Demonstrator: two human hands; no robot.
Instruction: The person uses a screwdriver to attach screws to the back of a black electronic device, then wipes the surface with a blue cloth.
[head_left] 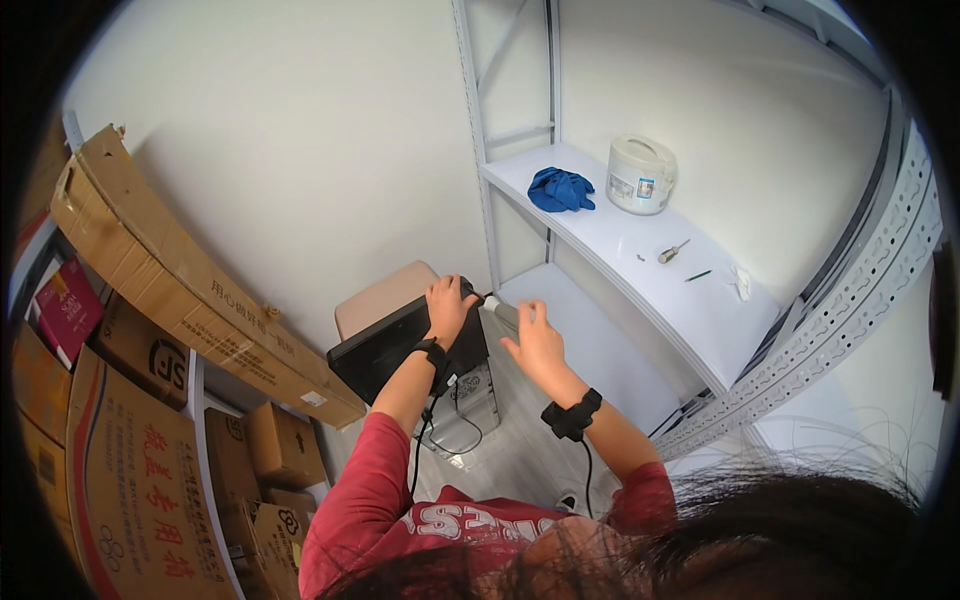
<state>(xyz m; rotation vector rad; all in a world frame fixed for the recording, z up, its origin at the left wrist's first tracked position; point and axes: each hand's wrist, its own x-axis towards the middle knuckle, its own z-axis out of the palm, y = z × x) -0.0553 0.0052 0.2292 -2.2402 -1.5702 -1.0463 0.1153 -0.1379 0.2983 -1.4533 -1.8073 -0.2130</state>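
A black flat panel (385, 345), perhaps a monitor, is tilted in front of me. My left hand (446, 303) grips its upper right corner, thumb and fingers bent over the edge. Just right of that corner my right hand (535, 345) is wrapped partly around a grey handheld tool (507, 318) with a pale end, whose exact kind I cannot make out. The pale end points at the panel's corner, beside a small dark and reddish bit. Whether it touches the corner is unclear. Below the panel stands a light-coloured case (478, 400) with a looping dark cable.
A beige seat (388, 293) is behind the panel. On the white shelf (720, 345) at right lie a blue cloth (561, 190), a white tissue canister (641, 175), a screwdriver (670, 254) and a thin green stick (698, 276). Cardboard boxes (190, 270) line the left side.
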